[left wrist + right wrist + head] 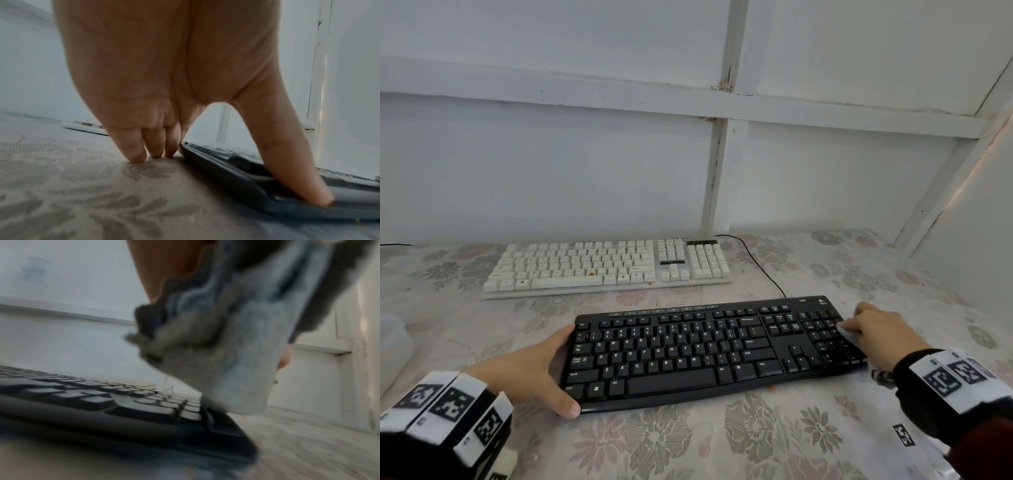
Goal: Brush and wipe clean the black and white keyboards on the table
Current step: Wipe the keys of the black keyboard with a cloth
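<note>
Two keyboards lie on the floral-print tablecloth (688, 445). Flat black plastic keyboard (709, 349) sits lower centre of the head frame, long side roughly across, right end slightly farther up frame. White plastic full-size keyboard (606, 265) lies above it in mid frame, apart from the black one, close to the white panelled wall (551, 154). Black cable (756, 263) runs from the upper centre area down to the black keyboard's back edge. Small brownish crumbs show on the white keyboard's lower keys and on the cloth just below the black keyboard's front edge.

Left hand (527, 370) braces the black keyboard's left end: thumb on the front left corner, fingers spread along the left edge. Left wrist view shows the fingertips (135, 155) planted on the cloth beside the keyboard edge, thumb resting on the frame; fingers fairly straight, not wrapped round it.

Right hand (876, 332) at right of frame grasps a crumpled pale grey-blue cloth (236, 361), fingers curled over it, pressing it onto the number pad at the black keyboard's right end. Right wrist view is blurred; cloth bottom touches the keyboard's right edge keys.

Both wrists carry bands with black-and-white square markers (452, 401). Blurry white object (393, 346) at far left edge, cannot identify.
</note>
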Demonstrator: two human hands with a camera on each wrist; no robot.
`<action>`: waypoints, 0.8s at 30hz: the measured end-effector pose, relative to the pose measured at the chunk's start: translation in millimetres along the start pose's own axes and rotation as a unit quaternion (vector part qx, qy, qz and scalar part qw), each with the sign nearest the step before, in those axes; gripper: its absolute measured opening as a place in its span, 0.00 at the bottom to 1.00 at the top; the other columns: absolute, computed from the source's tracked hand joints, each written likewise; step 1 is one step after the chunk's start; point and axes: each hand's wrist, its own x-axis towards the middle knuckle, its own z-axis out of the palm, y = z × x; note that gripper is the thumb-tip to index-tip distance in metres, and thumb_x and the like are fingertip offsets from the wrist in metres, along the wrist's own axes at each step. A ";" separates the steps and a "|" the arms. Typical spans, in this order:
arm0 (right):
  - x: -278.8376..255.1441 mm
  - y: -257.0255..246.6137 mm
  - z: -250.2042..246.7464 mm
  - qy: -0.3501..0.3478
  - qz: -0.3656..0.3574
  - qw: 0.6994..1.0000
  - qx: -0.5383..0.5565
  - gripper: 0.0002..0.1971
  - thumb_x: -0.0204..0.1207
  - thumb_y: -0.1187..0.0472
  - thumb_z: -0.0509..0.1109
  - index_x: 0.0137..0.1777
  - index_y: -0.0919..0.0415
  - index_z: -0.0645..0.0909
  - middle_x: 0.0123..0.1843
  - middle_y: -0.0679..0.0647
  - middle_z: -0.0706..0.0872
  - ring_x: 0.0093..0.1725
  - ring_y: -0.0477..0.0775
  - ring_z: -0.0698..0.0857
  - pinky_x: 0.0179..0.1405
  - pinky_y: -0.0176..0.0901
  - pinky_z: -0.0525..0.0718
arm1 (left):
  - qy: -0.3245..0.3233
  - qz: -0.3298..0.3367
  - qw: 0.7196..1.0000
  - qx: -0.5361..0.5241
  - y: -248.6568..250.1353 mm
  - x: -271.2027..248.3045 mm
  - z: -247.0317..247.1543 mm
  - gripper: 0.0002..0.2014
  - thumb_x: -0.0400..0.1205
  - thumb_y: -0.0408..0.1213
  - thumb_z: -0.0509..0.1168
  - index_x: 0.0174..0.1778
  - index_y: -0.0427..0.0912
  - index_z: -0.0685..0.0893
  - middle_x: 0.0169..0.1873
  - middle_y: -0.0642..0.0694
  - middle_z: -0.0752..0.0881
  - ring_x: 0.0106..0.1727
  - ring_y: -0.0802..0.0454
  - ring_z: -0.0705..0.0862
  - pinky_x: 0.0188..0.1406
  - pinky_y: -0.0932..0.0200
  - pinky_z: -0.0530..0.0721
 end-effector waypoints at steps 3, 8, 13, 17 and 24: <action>-4.0 10.1 -13.8 -0.038 0.009 0.999 0.031 0.16 0.84 0.54 0.60 0.52 0.59 0.88 0.51 0.53 0.78 0.47 0.53 0.80 0.43 0.38 0.69 | -0.002 -0.003 1.000 0.005 0.1 0.5 0.3 0.74 0.43 0.39 0.89 0.81 0.53 0.48 0.73 0.59 0.69 0.74 0.57 0.70 0.78 0.48 0.67; -19.2 -16.4 -32.9 0.009 -0.067 0.992 0.102 0.19 0.80 0.43 0.58 0.50 0.51 0.88 0.48 0.47 0.77 0.42 0.43 0.78 0.36 0.25 0.67 | -0.004 -0.005 1.000 0.013 2.3 0.2 0.7 0.73 0.44 0.40 0.89 0.81 0.53 0.48 0.73 0.60 0.67 0.74 0.58 0.69 0.78 0.50 0.65; -21.8 -42.3 -7.5 -0.002 -0.127 0.990 0.063 0.19 0.84 0.49 0.56 0.47 0.59 0.86 0.49 0.50 0.78 0.46 0.51 0.79 0.41 0.36 0.69 | -0.003 0.001 1.000 0.004 3.3 -1.9 1.5 0.71 0.44 0.38 0.88 0.80 0.54 0.51 0.68 0.64 0.70 0.71 0.60 0.71 0.77 0.52 0.66; -22.3 -26.3 -8.1 -0.011 -0.098 0.993 0.061 0.29 0.80 0.41 0.47 0.50 0.58 0.87 0.49 0.49 0.78 0.45 0.49 0.79 0.38 0.31 0.69 | 0.000 -0.001 1.000 0.013 4.1 -3.6 1.6 0.72 0.44 0.40 0.89 0.81 0.53 0.50 0.71 0.62 0.69 0.73 0.59 0.70 0.78 0.49 0.66; -11.5 -2.2 -11.2 -0.008 -0.020 0.999 0.048 0.18 0.83 0.51 0.59 0.54 0.60 0.87 0.52 0.51 0.79 0.48 0.53 0.80 0.46 0.38 0.69 | 0.003 -0.010 1.000 0.000 4.8 -4.1 3.2 0.73 0.41 0.38 0.89 0.80 0.53 0.52 0.69 0.60 0.73 0.71 0.57 0.74 0.76 0.49 0.70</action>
